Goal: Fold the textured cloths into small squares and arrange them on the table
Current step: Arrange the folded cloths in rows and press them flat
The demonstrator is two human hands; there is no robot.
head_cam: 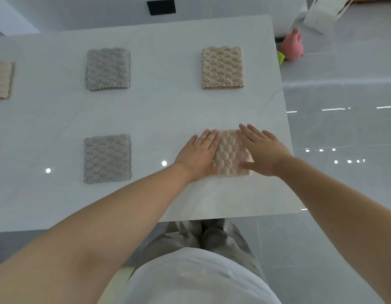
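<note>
Beige cloth (230,153), folded square, lies near right table (159,110) edge. Left hand (197,153) and right hand (263,152) press flat-fingered, gripping nothing. Step: smoothing. Next probably lifting away without disturbing the folds.

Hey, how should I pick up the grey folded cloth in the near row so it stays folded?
Pinch the grey folded cloth at its near edge, thumb above, fingers below, coming from your side. The stacked layer ends show along that edge, so clamping there should keep every layer together.
</note>
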